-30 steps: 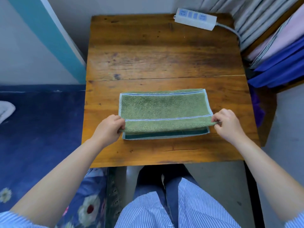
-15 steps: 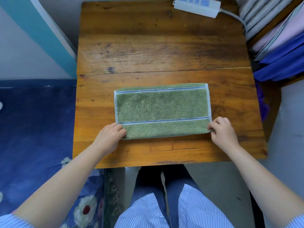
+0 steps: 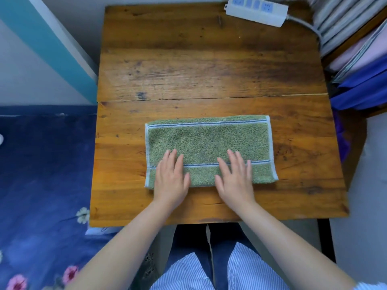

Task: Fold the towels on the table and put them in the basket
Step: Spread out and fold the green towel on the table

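A: Where is our towel [image 3: 209, 143] right now?

B: It lies folded in the lower middle of the frame, on the near half of the worktop [image 3: 209, 59], long side running left to right. No basket shows anywhere in the frame, so we cannot say where it stands.

A: And the step in hand?

B: By our reading, we are flattening the fold before we fold again. To do it well, we should press with flat palms and sweep from the middle out toward the short ends, so trapped air and wrinkles go out the sides. We should check that the near edges sit flush, one on the other, since a crooked layer now will show in every later fold.

A: How do our fingers lie?

B: Both hands are spread flat, palms down, on the near part of the towel. The left hand [image 3: 171, 178] has its fingers [image 3: 172, 158] straight and slightly fanned, reaching over the blue stripe [image 3: 201, 164]. The right hand [image 3: 235, 178] lies the same way, just beside it toward the right. Neither grips or pinches anything; they only press the cloth down.

A: Anything else nearby?

B: A power strip [image 3: 256, 11] in the upper right of the frame, well apart from the towel.
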Action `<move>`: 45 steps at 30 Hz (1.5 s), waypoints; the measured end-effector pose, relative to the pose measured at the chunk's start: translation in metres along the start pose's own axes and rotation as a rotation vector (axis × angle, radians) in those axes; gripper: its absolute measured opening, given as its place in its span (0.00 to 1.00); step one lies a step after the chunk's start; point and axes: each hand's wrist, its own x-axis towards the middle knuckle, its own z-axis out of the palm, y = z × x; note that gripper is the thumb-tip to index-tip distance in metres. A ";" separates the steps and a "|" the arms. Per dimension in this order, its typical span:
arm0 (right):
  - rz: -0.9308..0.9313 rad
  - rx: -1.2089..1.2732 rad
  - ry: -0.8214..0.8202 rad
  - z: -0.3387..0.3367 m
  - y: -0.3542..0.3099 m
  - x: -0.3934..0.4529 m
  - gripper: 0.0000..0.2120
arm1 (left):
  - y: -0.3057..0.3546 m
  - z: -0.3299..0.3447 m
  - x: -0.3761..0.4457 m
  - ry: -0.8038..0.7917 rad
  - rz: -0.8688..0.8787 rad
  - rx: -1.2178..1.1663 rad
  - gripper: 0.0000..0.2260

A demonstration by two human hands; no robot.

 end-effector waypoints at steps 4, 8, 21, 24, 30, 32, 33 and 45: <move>0.030 -0.091 -0.188 0.015 -0.006 0.010 0.27 | -0.001 0.026 0.000 -0.105 -0.057 0.067 0.29; 0.006 -0.033 -0.174 0.017 0.003 0.006 0.25 | -0.002 0.029 0.001 -0.143 -0.089 0.050 0.30; -0.178 0.001 -0.262 -0.007 0.004 0.100 0.40 | -0.022 -0.011 0.089 -0.082 -0.107 -0.032 0.36; -0.093 -0.015 -0.253 -0.005 0.030 0.103 0.36 | -0.036 -0.009 0.092 -0.081 -0.225 -0.023 0.30; 0.276 0.095 -0.237 -0.007 0.087 0.098 0.35 | -0.049 -0.008 0.087 -0.070 -0.356 -0.093 0.32; 0.367 0.153 -0.208 -0.008 0.095 0.096 0.33 | -0.047 -0.010 0.089 -0.092 -0.356 -0.096 0.31; 0.394 0.174 -0.200 -0.009 0.097 0.094 0.33 | -0.045 -0.013 0.089 -0.108 -0.361 -0.090 0.31; 0.644 0.264 -0.213 -0.021 0.056 0.002 0.27 | 0.025 -0.049 0.139 -0.098 0.096 0.000 0.23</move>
